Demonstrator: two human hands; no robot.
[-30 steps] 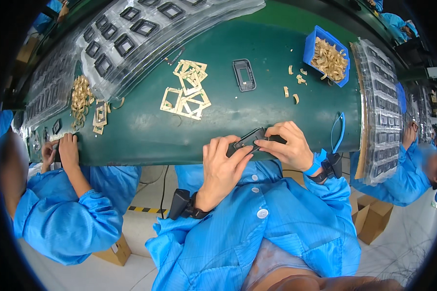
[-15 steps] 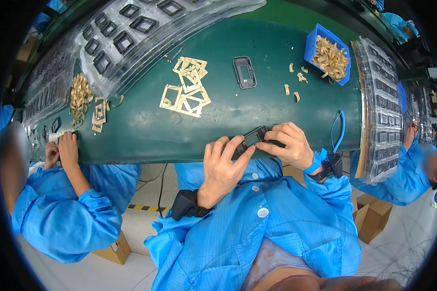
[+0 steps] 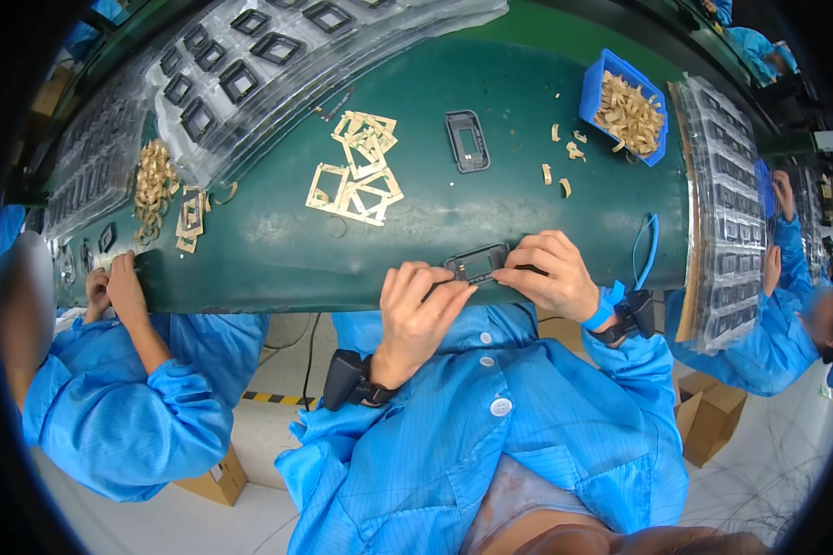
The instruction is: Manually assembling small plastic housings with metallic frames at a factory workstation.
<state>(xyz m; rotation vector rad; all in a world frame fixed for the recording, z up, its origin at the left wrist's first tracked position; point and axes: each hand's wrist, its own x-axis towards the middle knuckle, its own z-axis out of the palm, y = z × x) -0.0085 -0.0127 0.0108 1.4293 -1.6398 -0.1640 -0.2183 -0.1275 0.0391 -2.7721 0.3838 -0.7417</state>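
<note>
Blk frame (image 3: 479,265), rectangular w/ a window in it, is over the near edge of the green table (image 3: 528,217), in front of the person's chest, long side running approx. left–right, right end a bit farther from the body. Both hands are on it. L hand (image 3: 416,310): fingers curled, narrow, pinching the L end, thumb along the near edge. R hand (image 3: 553,277): index & thumb close together, gripping the R end; other fingers bent behind.

Just beyond, mid-table, a 2nd blk frame (image 3: 455,141) lies flat, approx. same shape, well apart from the hands. To its L, a loose pile of cream cut-out sheets (image 3: 344,196), overlapping. To its R, a few cream curled strips (image 3: 547,174), then a blue bin (image 3: 590,88) w/ lots more of the same, slightly tilted in view. Lt-blue loop (image 3: 655,250) on the table near the R wrist.

R wrist has a blue band (image 3: 604,308) + blk device (image 3: 640,313); L wrist has a blk device (image 3: 344,379) too. Clear plastic trays (image 3: 208,153) w/ blk frames sit upper L; another tray stack (image 3: 727,213) along the R edge. Far L, a brownish strip heap (image 3: 153,171) near a co-worker's hands (image 3: 130,291); what those hold, can't tell. Another co-worker's raised hand (image 3: 784,194) shows far R, beyond the tray stack.
</note>
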